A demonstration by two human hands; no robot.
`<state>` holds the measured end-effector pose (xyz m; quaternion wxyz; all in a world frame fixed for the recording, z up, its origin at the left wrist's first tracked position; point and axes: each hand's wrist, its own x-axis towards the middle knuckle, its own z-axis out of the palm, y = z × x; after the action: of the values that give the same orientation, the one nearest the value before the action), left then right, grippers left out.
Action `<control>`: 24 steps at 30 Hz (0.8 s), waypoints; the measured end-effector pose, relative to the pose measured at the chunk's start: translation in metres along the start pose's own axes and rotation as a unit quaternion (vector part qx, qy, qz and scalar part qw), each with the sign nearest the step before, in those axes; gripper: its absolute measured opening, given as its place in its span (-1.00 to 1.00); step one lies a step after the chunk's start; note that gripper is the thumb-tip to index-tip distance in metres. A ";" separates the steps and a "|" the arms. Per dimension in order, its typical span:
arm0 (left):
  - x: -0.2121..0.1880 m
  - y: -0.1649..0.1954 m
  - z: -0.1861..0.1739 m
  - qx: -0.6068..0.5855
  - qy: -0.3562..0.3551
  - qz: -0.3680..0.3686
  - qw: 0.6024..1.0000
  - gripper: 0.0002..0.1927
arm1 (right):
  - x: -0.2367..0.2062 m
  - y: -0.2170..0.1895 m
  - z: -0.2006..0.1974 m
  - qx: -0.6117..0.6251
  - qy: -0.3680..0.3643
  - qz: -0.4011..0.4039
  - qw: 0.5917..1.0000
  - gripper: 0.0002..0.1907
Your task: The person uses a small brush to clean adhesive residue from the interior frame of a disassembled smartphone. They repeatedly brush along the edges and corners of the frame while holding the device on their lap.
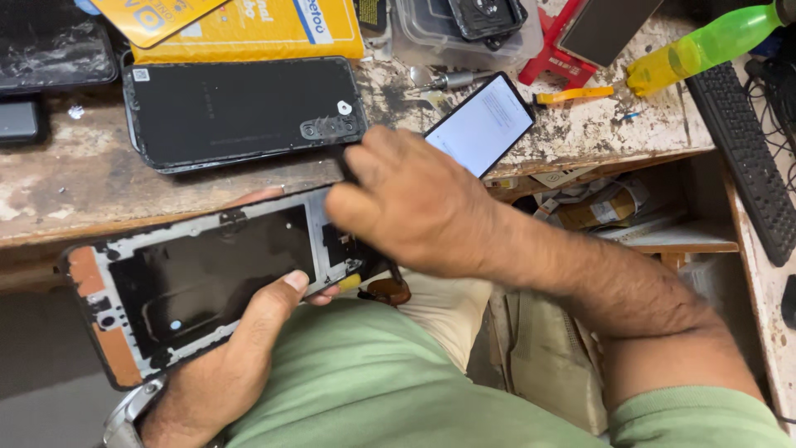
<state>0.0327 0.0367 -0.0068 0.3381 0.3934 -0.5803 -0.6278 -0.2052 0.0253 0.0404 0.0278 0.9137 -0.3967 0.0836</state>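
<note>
Clasped in the left hand (pixel 249 332), an opened black phone frame (pixel 207 286) tilts below the table (pixel 75 187); the right hand (pixel 410 203) curls over its top end, grip unclear. Yellow rectangular packages (pixel 257 29) lie beyond the frame.

Close head view, down over workbench (pixel 75 187)

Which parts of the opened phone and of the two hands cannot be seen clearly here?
- Head view: the right hand covers the opened phone's right end and whatever its fingers grip.
- The left hand's fingers are hidden beneath the phone; only the thumb shows.
- The phone's inner parts look too small to identify.
</note>
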 end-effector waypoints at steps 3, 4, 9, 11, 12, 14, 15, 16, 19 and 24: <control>0.001 -0.001 -0.004 0.007 -0.014 0.040 0.999 -0.77 | -0.008 0.016 0.007 0.122 0.080 -0.025 0.989 -0.73; 0.001 -0.001 -0.004 -0.005 -0.014 0.022 1.000 -0.76 | -0.010 0.017 0.010 0.149 0.096 -0.018 0.984 -0.71; 0.005 -0.006 -0.002 -0.101 -0.002 -0.027 0.994 -0.75 | -0.024 0.012 0.022 0.251 0.186 0.009 0.950 -0.71; 0.005 -0.013 -0.002 -0.168 0.006 -0.019 0.986 -0.75 | -0.035 0.003 0.023 0.403 0.204 0.126 0.883 -0.79; 0.004 -0.018 -0.002 -0.201 0.013 -0.013 0.980 -0.75 | -0.040 -0.002 0.026 0.474 0.208 0.180 0.837 -0.77; 0.001 -0.032 -0.001 -0.220 0.021 -0.027 0.975 -0.74 | -0.047 -0.008 0.035 0.492 0.220 0.237 0.808 -0.60; -0.002 -0.039 -0.001 -0.230 0.025 -0.036 0.972 -0.73 | -0.051 -0.011 0.041 0.501 0.224 0.267 0.792 -0.41; -0.005 -0.046 -0.001 -0.265 0.034 -0.029 0.963 -0.75 | -0.054 -0.014 0.048 0.531 0.249 0.259 0.768 -0.39; -0.009 -0.061 0.001 -0.368 0.047 -0.015 0.929 -0.76 | -0.061 -0.020 0.067 0.602 0.327 0.238 0.689 -0.42; 0.003 -0.059 0.002 -0.264 0.039 -0.002 0.964 -0.32 | -0.061 -0.020 0.092 0.706 0.395 0.190 0.557 -0.61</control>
<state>0.0319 0.0408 -0.0656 0.4507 0.3154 -0.3798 -0.7437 -0.2198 0.0722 -0.0604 -0.4885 0.4200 -0.3240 0.6928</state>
